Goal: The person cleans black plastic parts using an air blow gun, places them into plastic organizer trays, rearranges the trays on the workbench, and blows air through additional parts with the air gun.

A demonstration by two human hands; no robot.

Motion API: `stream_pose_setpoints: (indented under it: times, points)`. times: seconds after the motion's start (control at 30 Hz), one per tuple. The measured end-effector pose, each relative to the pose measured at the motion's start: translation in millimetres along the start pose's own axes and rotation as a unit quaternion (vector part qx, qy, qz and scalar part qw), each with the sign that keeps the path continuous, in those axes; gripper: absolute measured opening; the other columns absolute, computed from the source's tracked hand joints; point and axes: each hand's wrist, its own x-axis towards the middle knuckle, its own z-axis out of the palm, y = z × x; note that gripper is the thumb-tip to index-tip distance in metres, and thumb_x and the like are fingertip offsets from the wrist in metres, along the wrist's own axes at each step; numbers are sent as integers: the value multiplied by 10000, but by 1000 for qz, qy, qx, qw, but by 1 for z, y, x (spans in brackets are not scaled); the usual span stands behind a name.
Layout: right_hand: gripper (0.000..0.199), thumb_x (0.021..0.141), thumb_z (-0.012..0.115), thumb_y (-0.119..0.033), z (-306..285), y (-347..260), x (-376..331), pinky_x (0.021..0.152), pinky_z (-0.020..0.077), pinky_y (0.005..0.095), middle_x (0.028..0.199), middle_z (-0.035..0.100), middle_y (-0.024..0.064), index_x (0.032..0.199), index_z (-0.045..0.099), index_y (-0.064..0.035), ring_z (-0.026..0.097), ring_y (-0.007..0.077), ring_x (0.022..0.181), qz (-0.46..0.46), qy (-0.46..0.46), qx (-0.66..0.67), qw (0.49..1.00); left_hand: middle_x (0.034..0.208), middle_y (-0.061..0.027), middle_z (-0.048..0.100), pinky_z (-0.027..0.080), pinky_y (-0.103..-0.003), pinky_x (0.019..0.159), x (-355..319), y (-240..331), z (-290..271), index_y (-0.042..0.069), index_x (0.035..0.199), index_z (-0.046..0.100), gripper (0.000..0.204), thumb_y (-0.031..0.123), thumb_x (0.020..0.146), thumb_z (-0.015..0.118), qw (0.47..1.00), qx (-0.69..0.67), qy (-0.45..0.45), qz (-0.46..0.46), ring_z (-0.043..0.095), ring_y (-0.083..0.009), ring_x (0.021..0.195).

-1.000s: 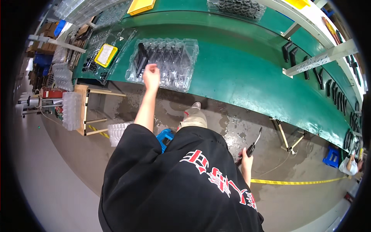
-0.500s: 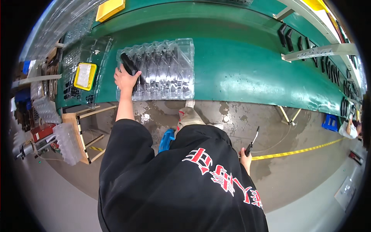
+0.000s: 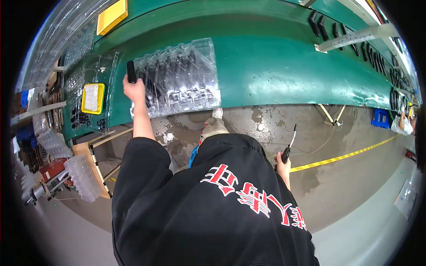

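My left hand (image 3: 135,90) is closed around a black handle-shaped part (image 3: 130,72), which stands up from the fingers at the left edge of a clear plastic blister tray (image 3: 205,73). Several black parts lie in the tray's slanted slots. Over the floor at the right, my right hand (image 3: 283,164) grips a screwdriver-like tool (image 3: 286,154) with a black handle and a thin pale shaft. Its dark tip points up, away from my body.
The tray lies on a green bench (image 3: 262,66). Left of it are a yellow tray (image 3: 103,98) with pale contents and small black pieces. A yellow bin (image 3: 112,17) stands farther back. Black parts (image 3: 323,29) line the far right side, beside a white metal frame (image 3: 355,37).
My left hand has moved left with the black part, which is now more upright and clear of the slots. The tray has turned slightly. The right hand still grips its tool.
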Motion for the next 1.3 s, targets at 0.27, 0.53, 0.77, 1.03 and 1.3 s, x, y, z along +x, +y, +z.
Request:
stream_pose_setpoints:
  times: [0.27, 0.53, 0.77, 1.03, 1.3]
  points:
    - [219, 931, 644, -246, -25, -7, -2, 603, 467, 259, 826, 664, 42, 1038, 679, -59, 576, 133, 666, -112, 34, 46, 992, 1075, -210, 633, 533, -282, 667, 6, 140, -23, -38, 1187, 490, 364, 30, 843, 590, 721, -639, -165, -213, 624, -210, 777]
    - [151, 888, 646, -121, -54, -55, -54, 631, 449, 265, 835, 660, 47, 1008, 671, -33, 551, 137, 666, -331, 41, 39, 942, 925, -140, 606, 511, -282, 578, -211, 364, 50, -54, 1097, 500, 268, 95, 895, 592, 485, -606, -542, -322, 572, -185, 667]
    - [165, 886, 671, -170, -86, -7, -80, 562, 401, 287, 662, 569, 30, 880, 664, -6, 468, 157, 565, -229, 104, 145, 957, 720, -99, 573, 492, -283, 475, -403, 459, 114, -7, 1004, 535, 252, 196, 871, 601, 536, -425, -660, -311, 535, -173, 516]
    - [264, 887, 683, -228, -96, 33, -95, 515, 359, 308, 562, 496, 26, 775, 621, 3, 398, 162, 506, -121, 163, 168, 965, 736, -101, 563, 505, -296, 500, -501, 483, 121, -5, 965, 529, 243, 206, 871, 604, 555, -340, -710, -268, 539, -183, 547]
    - [330, 893, 676, -254, -100, 43, -92, 506, 351, 325, 549, 477, 40, 727, 557, 6, 376, 169, 505, -117, 187, 198, 955, 770, -94, 550, 518, -315, 544, -525, 475, 91, -9, 992, 494, 234, 185, 907, 594, 541, -364, -704, -283, 550, -196, 605]
